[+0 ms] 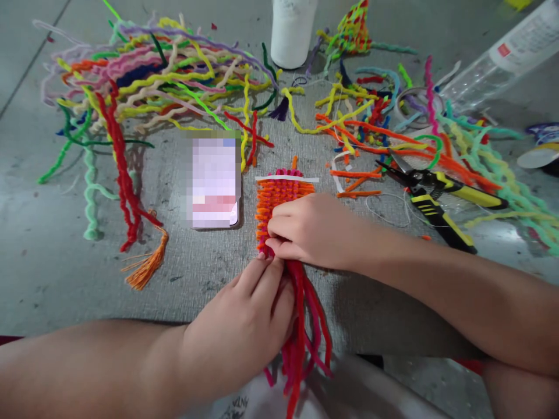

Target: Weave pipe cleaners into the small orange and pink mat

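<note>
Both hands work on a woven strip of orange and pink pipe cleaners (283,195) lying on the grey table. Its top edge carries a thin white band (286,179). My right hand (317,230) rests across the weave, thumb and fingers pinched at its left-lower part. Just below, my left hand (251,308) is closed at the bottom end of the weave, fingertips pressed together. Loose red and magenta pipe cleaner ends (301,326) hang down past the left hand over the table's front edge. What exactly sits between the fingertips is partly hidden.
A phone (213,180) lies left of the weave, an orange tassel (148,262) further left. Mixed pipe cleaners (166,75) pile up behind. Yellow-black pliers (441,198) lie at right, near a tape roll (418,107) and a plastic bottle (506,58). A white bottle (292,32) stands at the back.
</note>
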The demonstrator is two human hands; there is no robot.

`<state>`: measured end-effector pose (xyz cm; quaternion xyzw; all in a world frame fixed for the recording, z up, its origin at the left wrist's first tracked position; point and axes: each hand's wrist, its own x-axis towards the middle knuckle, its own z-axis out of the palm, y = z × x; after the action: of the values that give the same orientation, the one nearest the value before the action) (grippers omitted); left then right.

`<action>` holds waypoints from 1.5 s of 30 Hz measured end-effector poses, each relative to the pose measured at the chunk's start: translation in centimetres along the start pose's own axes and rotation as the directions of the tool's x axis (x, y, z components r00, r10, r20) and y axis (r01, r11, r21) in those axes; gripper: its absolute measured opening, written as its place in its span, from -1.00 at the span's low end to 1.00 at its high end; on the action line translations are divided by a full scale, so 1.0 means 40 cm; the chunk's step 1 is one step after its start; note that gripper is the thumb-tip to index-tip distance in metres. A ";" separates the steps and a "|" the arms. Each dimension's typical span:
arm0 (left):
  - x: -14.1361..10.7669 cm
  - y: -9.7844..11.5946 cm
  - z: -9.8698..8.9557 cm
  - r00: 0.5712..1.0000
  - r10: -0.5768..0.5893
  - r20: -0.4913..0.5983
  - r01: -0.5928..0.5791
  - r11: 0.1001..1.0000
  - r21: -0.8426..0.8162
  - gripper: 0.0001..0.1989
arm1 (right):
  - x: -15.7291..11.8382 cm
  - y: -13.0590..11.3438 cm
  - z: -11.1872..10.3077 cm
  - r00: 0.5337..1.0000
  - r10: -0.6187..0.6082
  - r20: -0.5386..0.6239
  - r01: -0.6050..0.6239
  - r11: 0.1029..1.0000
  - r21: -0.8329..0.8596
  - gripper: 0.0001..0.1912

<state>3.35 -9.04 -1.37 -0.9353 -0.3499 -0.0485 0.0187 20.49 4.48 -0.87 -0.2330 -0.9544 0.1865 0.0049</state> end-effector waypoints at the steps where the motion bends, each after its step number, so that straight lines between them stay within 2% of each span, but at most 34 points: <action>1: 0.001 -0.001 -0.001 1.000 0.008 -0.004 -0.008 1.000 0.007 -0.74 | -0.001 0.000 0.002 1.000 -0.004 -0.002 0.004 1.000 -0.010 -0.76; 5: 0.004 -0.002 -0.003 0.999 0.041 -0.012 -0.041 0.999 0.016 -0.78 | -0.003 0.004 0.015 0.999 -0.008 -0.034 0.008 1.000 0.006 -0.77; 9: 0.002 -0.001 0.001 1.000 0.007 0.005 -0.007 1.000 0.015 -0.77 | 0.003 0.010 0.024 0.996 -0.023 -0.087 0.031 0.996 0.082 -0.76; 15: 0.001 0.000 0.007 1.000 0.009 0.003 -0.009 1.000 0.024 -0.76 | 0.018 0.002 0.018 0.999 0.012 -0.048 -0.007 0.995 0.099 -0.78; 22: 0.005 -0.002 0.003 0.999 0.030 -0.016 -0.030 0.999 0.016 -0.78 | 0.016 0.006 0.032 0.996 0.014 -0.084 -0.010 0.999 0.048 -0.74; 28: 0.003 -0.004 0.001 1.000 0.001 0.014 -0.001 1.000 -0.018 -0.74 | 0.012 0.040 0.021 0.985 -0.017 -0.170 0.073 0.942 0.327 -0.78; 31: 0.002 -0.007 -0.001 0.999 -0.035 -0.025 0.034 0.998 -0.050 -0.70 | 0.000 0.044 -0.011 0.981 -0.011 -0.195 0.081 0.931 0.356 -0.79; 33: 0.002 -0.008 -0.005 0.996 -0.064 -0.064 0.060 0.996 -0.066 -0.70 | -0.012 0.035 -0.041 0.994 -0.001 -0.108 0.036 0.947 0.319 -0.82; 35: 0.003 -0.007 -0.009 0.991 -0.091 -0.094 0.085 0.994 -0.063 -0.70 | -0.025 0.021 -0.068 0.998 0.044 0.053 -0.056 0.963 0.264 -0.86; 38: 0.005 -0.007 -0.011 0.989 -0.108 -0.105 0.103 0.993 -0.056 -0.66 | -0.039 0.003 -0.090 0.961 0.156 0.229 -0.195 0.968 0.156 -0.87; 41: 0.005 -0.006 -0.005 0.991 -0.100 -0.083 0.095 0.993 -0.066 -0.64 | -0.043 -0.002 -0.087 0.938 0.197 0.285 -0.236 0.966 0.109 -0.87; 45: 0.001 -0.005 0.003 0.995 -0.084 -0.053 0.079 0.993 -0.083 -0.70 | -0.043 0.003 -0.079 0.934 0.172 0.314 -0.217 0.969 0.116 -0.90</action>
<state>3.26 -8.83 -1.50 -0.9185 -0.3849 -0.0895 -0.0110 22.36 4.93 2.16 -0.2943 -0.8995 0.2901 -0.1420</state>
